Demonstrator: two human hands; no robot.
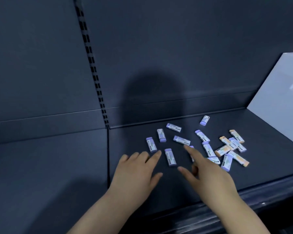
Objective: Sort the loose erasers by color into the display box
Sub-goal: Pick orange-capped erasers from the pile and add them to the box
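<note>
Several purple erasers in white sleeves lie scattered on the dark shelf (pixel 159 191); one purple eraser (pixel 170 157) lies between my two hands. A mixed heap of orange erasers (pixel 222 150) and purple ones sits to the right. My left hand (pixel 135 171) hovers palm down with straight fingers, its fingertips close to a purple eraser (pixel 151 144). My right hand (pixel 208 174) reaches forward with the index finger stretched toward another purple eraser (pixel 181 140) and holds nothing. A white box (pixel 277 98) stands at the far right, its inside hidden.
The dark back panel (pixel 176 48) rises behind the shelf, with a slotted upright (pixel 91 65) at the left. A seam at the left hand splits the shelf into two boards. The rounded front edge (pixel 260 196) runs along the lower right.
</note>
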